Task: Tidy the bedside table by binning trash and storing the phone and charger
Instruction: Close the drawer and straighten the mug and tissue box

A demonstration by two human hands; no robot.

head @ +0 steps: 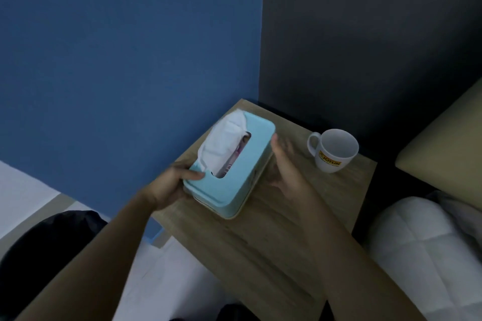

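Note:
A light blue tissue box (242, 172) with a white tissue (224, 142) sticking out of its slot rests on the wooden bedside table (273, 242). My left hand (172, 185) grips the box's near left corner, thumb on the lid. My right hand (287, 164) is beside the box's right side, blurred, with its fingers spread. Whether it touches the box I cannot tell. No phone or charger shows in this view.
A white mug (335, 150) with a yellow logo stands at the table's far right. A blue wall (117, 60) borders the table on the left. A bed with a white quilt (427, 255) lies to the right. A dark bag-like shape (44, 250) sits low left.

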